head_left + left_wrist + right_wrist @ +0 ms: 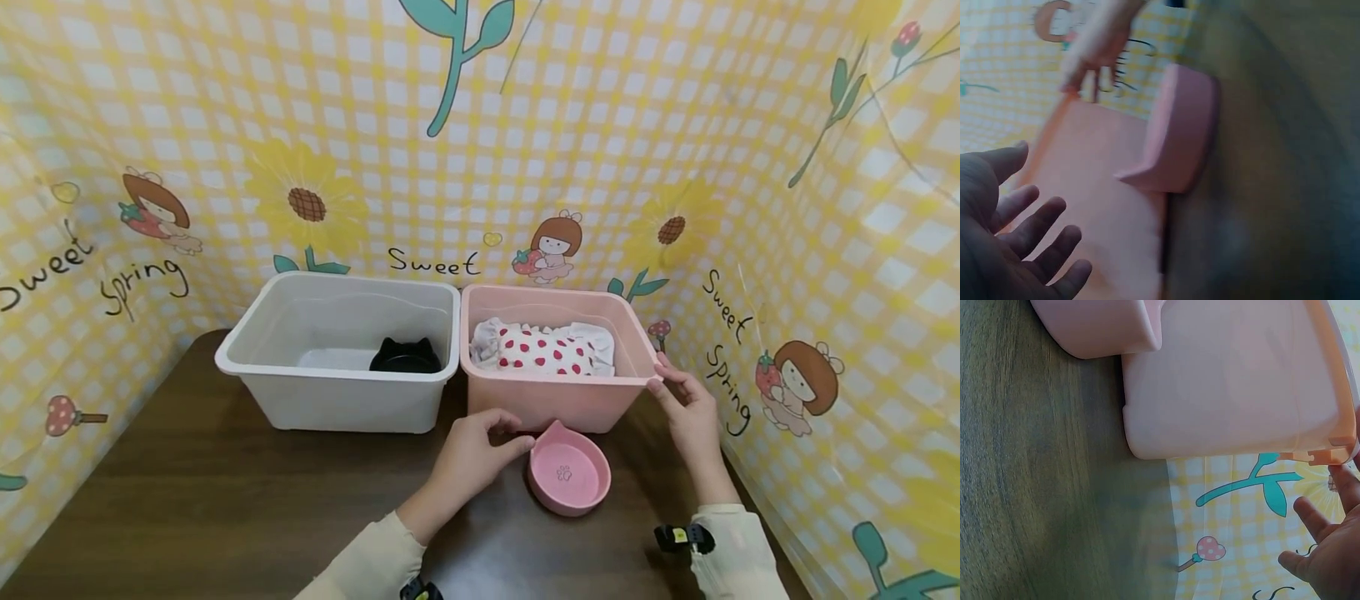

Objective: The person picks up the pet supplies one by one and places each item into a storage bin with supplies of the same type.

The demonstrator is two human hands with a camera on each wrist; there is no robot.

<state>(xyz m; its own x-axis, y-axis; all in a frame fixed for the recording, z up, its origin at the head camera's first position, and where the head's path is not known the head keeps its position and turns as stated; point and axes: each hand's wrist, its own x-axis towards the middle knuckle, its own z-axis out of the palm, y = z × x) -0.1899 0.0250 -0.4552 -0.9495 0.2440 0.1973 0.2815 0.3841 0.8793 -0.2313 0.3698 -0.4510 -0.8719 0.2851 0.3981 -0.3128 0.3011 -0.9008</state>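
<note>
A pink bin point(547, 403) stands on the table with a white ruffled cloth item with red strawberry-like spots point(546, 350) inside. My right hand point(690, 417) holds its front right corner, thumb at the front rim and fingers along the side. In the right wrist view, fingertips point(1342, 478) sit right under that rim. Before the bin lies a round pink pet bowl point(568, 471) with a pointed ear and a paw print. My left hand point(471, 458) hovers left of the bowl; the left wrist view shows its fingers point(1041, 231) spread, holding nothing.
Left of the pink bin, right beside it, stands a white bin point(345, 400). A black cat-eared bowl point(405, 357) lies in its right end. Checkered cloth point(480, 167) with flowers and cartoon figures walls the dark wooden table point(225, 492) at the back and sides.
</note>
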